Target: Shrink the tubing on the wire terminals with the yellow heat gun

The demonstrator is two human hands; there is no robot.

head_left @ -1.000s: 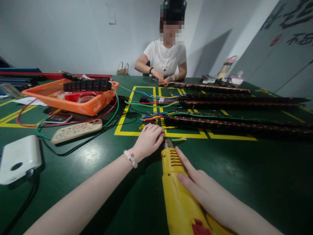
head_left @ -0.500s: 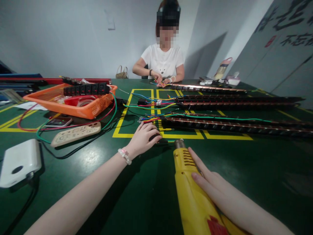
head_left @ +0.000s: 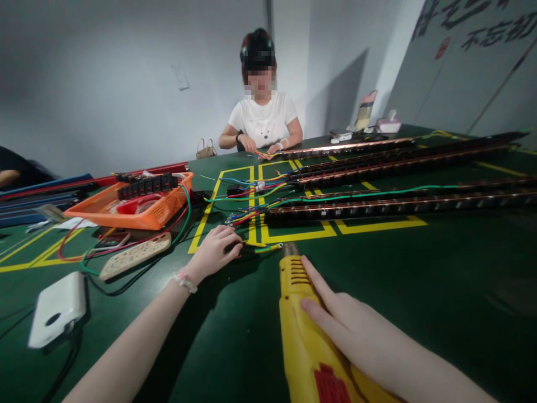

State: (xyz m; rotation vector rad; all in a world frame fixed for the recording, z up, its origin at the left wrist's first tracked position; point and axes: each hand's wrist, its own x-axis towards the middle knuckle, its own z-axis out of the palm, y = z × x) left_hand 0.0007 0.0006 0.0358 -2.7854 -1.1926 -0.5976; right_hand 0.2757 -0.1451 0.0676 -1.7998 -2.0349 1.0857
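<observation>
My left hand (head_left: 216, 250) is closed around thin wires low over the table. From its fingers a yellow-green wire (head_left: 268, 248) with a ring terminal at its end points right. My right hand (head_left: 346, 319) grips a yellow heat gun (head_left: 300, 313) with a red patch. The metal nozzle (head_left: 290, 249) is right by the ring terminal; whether they touch I cannot tell. Beyond my left hand, coloured wires with ring terminals (head_left: 235, 220) come out of a long black strip (head_left: 356, 208).
More black strips (head_left: 377, 165) lie behind. An orange basket (head_left: 157, 218), a beige power strip (head_left: 136, 256) and a white device (head_left: 59, 308) with a cable are on the left. Across the table a co-worker (head_left: 264, 126) handles wires. Yellow tape lines (head_left: 297, 237) mark the green tabletop.
The whole view has shifted and tilted. A yellow wire that lay apart from the green one now runs together with it from my left fingers. The heat gun stays in my right hand.
</observation>
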